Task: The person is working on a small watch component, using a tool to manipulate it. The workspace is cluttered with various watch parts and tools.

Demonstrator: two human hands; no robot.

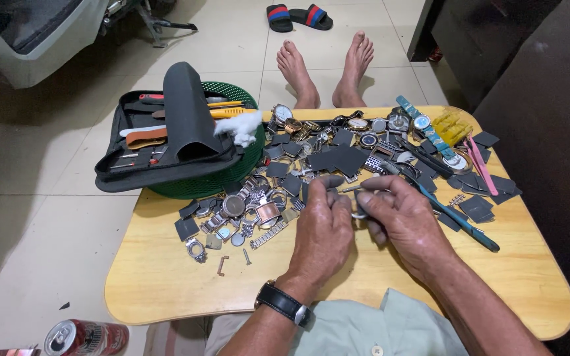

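Pale tiled floor [47, 217], low wooden table [166, 277], dark cabinet [536, 86] perhaps

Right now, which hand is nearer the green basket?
Left. The left hand is just right of the green basket, below its lower right rim. The right hand is farther right, beyond the left.

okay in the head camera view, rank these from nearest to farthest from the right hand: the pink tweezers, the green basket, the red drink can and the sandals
From the right hand:
1. Pink tweezers, on the table's far right side.
2. Green basket, at the table's far left, under the black tool case.
3 and 4. Red drink can, on the floor near left, and sandals, on the floor beyond the feet: too close to call.
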